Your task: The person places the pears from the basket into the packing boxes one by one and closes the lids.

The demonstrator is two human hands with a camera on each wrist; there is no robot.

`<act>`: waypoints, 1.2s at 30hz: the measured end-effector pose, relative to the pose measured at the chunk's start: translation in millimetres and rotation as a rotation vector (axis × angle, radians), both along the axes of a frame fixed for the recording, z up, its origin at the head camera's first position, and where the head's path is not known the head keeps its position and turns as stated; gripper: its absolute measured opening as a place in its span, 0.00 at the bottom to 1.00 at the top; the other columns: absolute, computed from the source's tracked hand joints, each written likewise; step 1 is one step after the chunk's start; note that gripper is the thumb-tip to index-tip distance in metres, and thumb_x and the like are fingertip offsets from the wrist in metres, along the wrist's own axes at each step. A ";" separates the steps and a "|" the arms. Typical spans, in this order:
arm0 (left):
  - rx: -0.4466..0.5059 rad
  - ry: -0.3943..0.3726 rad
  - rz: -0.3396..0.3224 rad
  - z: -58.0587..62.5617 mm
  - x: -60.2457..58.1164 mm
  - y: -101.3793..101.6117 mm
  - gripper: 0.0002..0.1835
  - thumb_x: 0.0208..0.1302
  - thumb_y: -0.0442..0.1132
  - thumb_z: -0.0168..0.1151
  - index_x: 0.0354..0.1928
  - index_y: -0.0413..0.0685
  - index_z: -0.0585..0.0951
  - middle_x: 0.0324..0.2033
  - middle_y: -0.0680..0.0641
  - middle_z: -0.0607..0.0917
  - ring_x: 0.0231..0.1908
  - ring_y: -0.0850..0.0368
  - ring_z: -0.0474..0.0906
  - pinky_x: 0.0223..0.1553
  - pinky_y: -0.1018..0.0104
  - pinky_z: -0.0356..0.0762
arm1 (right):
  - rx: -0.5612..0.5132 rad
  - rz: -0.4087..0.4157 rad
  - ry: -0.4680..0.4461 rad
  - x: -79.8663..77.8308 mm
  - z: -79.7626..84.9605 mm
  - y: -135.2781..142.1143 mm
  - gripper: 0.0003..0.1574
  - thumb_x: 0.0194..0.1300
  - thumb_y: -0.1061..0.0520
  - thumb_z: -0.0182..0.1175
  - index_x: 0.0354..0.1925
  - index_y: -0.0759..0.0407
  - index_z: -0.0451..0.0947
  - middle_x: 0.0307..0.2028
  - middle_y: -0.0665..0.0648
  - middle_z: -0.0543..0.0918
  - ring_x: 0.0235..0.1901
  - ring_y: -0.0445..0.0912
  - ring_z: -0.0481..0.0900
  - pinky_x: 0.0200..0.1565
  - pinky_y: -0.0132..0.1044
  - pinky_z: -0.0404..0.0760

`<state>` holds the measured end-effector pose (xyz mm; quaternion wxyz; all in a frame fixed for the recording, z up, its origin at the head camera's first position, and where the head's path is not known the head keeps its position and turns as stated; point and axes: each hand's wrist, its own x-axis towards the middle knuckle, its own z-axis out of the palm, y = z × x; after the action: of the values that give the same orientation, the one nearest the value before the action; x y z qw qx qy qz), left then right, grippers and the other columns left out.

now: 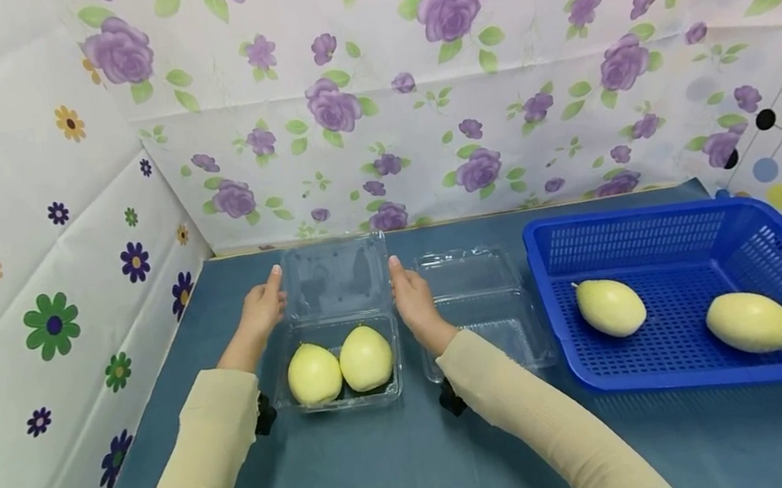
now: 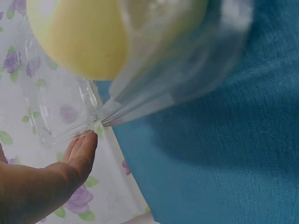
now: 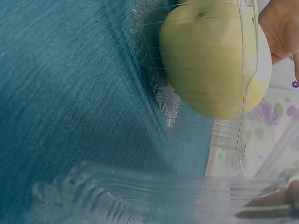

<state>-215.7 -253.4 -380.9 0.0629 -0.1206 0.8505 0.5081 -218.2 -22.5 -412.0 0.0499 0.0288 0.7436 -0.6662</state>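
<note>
The left hand (image 1: 258, 310) and right hand (image 1: 417, 307) flank a raised lid (image 1: 339, 277), fingers straight rather than pinching, seemingly so both side edges get even support. Below, two pears (image 1: 314, 373) sit side by side in the clear box (image 1: 399, 365), whose walls likely stop them rolling. Just beside is a second box (image 1: 484, 335) (its lid tipped back too); further right, a blue basket (image 1: 630, 218) keeps two more pears (image 1: 610, 307) within reach.

Two fruits (image 1: 366, 357) lie in one box (image 1: 335, 277); at its three o'clock sits another box (image 1: 483, 331), then the basket (image 1: 729, 375).
</note>
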 end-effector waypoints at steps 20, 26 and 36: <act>0.099 0.117 0.115 -3.2 6.1 2.6 0.43 0.71 0.64 0.31 0.68 0.29 0.57 0.65 0.30 0.65 0.66 0.37 0.62 0.66 0.49 0.62 | -0.106 -0.020 0.014 -0.2 3.3 1.0 0.39 0.75 0.38 0.37 0.56 0.71 0.71 0.49 0.69 0.76 0.50 0.59 0.75 0.55 0.48 0.75; 0.138 0.124 0.137 -3.0 10.0 1.6 0.43 0.70 0.65 0.37 0.68 0.32 0.57 0.66 0.32 0.65 0.66 0.39 0.63 0.67 0.52 0.62 | -0.089 -0.001 0.001 2.1 4.9 3.5 0.38 0.75 0.36 0.36 0.56 0.68 0.70 0.50 0.68 0.74 0.49 0.59 0.73 0.55 0.49 0.74; 0.208 0.121 0.204 -2.5 13.5 3.9 0.47 0.67 0.69 0.33 0.67 0.31 0.59 0.65 0.32 0.67 0.66 0.41 0.64 0.67 0.54 0.62 | -0.112 0.014 0.020 5.0 5.7 4.3 0.38 0.75 0.38 0.38 0.55 0.71 0.68 0.49 0.70 0.74 0.50 0.59 0.74 0.56 0.51 0.74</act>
<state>-202.1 -249.5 -383.4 -0.0283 -0.1686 0.7789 0.6034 -213.2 -18.2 -406.2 0.0484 0.0140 0.7060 -0.7065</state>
